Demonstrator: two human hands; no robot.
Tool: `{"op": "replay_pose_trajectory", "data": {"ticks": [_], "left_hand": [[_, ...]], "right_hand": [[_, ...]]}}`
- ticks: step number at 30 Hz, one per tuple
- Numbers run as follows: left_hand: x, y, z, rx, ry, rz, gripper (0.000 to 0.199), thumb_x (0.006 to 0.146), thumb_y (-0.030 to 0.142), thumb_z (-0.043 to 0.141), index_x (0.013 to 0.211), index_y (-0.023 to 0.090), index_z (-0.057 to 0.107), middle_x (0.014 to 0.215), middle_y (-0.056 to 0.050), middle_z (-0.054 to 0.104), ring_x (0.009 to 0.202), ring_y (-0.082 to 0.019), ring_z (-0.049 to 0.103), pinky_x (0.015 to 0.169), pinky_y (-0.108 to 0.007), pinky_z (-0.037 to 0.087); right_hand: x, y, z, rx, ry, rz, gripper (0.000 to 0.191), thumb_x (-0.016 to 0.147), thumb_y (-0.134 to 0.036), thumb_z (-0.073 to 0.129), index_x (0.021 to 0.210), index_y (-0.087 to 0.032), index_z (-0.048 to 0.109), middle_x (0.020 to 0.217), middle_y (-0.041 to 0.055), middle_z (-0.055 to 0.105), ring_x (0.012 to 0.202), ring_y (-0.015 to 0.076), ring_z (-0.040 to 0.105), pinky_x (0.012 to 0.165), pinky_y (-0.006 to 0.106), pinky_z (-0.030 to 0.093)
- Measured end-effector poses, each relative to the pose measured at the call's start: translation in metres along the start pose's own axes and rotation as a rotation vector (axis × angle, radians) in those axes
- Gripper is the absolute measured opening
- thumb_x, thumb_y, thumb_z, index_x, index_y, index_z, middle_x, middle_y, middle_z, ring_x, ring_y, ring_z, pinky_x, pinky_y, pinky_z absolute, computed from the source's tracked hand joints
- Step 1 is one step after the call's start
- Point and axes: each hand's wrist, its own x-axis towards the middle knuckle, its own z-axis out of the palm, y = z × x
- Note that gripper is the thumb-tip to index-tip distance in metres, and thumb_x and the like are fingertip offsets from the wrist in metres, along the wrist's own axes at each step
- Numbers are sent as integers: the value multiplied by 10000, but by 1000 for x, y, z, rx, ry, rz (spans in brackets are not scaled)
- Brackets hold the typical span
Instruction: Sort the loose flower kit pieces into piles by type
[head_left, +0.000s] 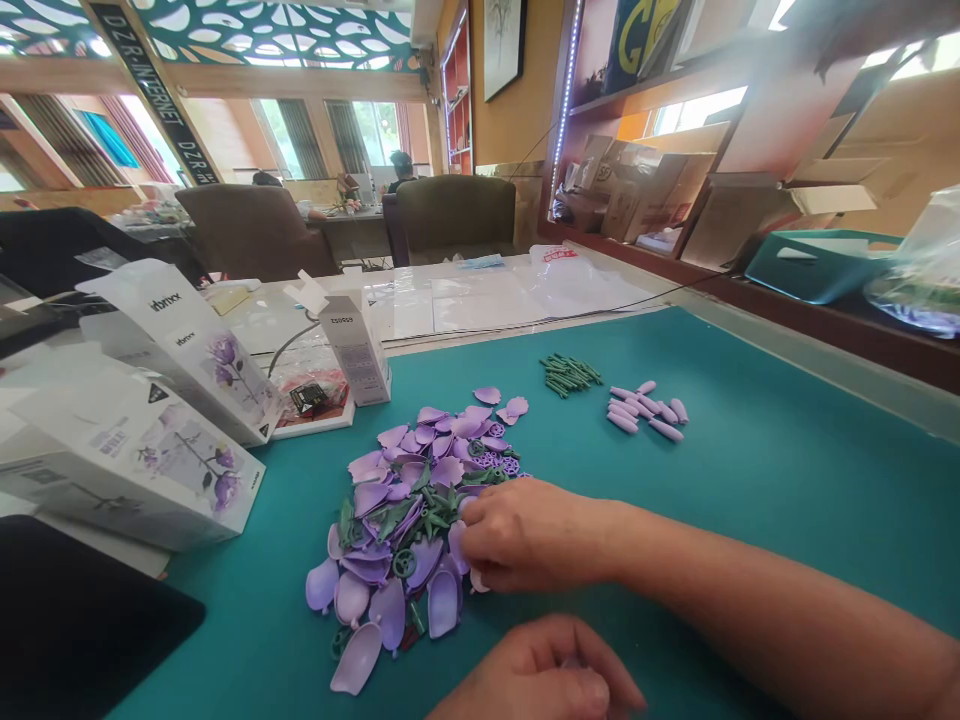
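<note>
Room: bright workroom seen from the head camera, with curtained windows, two upholstered armchairs (255,232) and a seated person (401,170) well beyond the table.
Shelf: along the right, holding cardboard boxes (645,190) and a teal bin (817,265).
Surface: teal mat (750,500) covering the near tabletop.
Left of the mat: white boxes printed with purple flowers (131,465), one upright white box (354,350), and a clear bag (307,385) over a red-and-white card.
Pile: lilac plastic petals (390,530) heaped mid-mat, mixed with green plastic leaves (397,515) and small purple discs (506,463).
Further along the mat: green stems (568,375) bunched together, and lilac buds (645,410) beside them, well apart from the pile.
Right hand (532,535): reaching in from the right, fingers curled against the pile's edge, touching petals.
Left hand (544,670): at the bottom edge, near the pile but apart from it, fingers curled inward.
Grip: neither hand is spread open; whether either is clenched on a piece, I cannot tell.
</note>
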Motion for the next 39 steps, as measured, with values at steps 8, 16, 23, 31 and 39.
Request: {"op": "replay_pose_trajectory", "data": {"ticks": [8,16,23,31,39], "left_hand": [[-1,-2,-1,2,29,35,192,686,298,640,810,152,649,746,-20,648,649,-109,553,686,-256,375],[1,4,7,-23,76,14,248,604,360,669,743,170,590,621,14,601,533,-92,480,636,-262,353],[7,1,2,-39,243,78,499,684,642,581,795,156,573,625,-21,621,433,-72,450,453,-230,242],[4,13,12,-451,505,165,570,769,740,396,860,197,544,669,14,615,365,-85,509,305,-187,250],[1,13,7,-480,426,200,487,878,624,307,859,198,543,698,-8,638,362,-95,515,299,-201,344]], "right_hand": [[4,-3,11,-46,-9,-27,95,799,-232,607,774,-147,641,809,30,644,697,158,542,544,288,374],[-2,11,-11,592,217,89,75,823,-199,626,827,-128,650,794,23,622,710,100,549,608,202,425],[-20,26,-37,948,265,181,108,813,-217,637,849,-116,626,705,-14,575,588,65,495,522,171,408],[-32,16,-57,696,52,-66,101,838,-162,623,919,-127,672,873,29,652,778,92,574,676,182,433],[-31,24,-55,657,68,-10,121,868,-158,576,902,-128,687,836,31,650,752,94,575,671,183,435]]}}
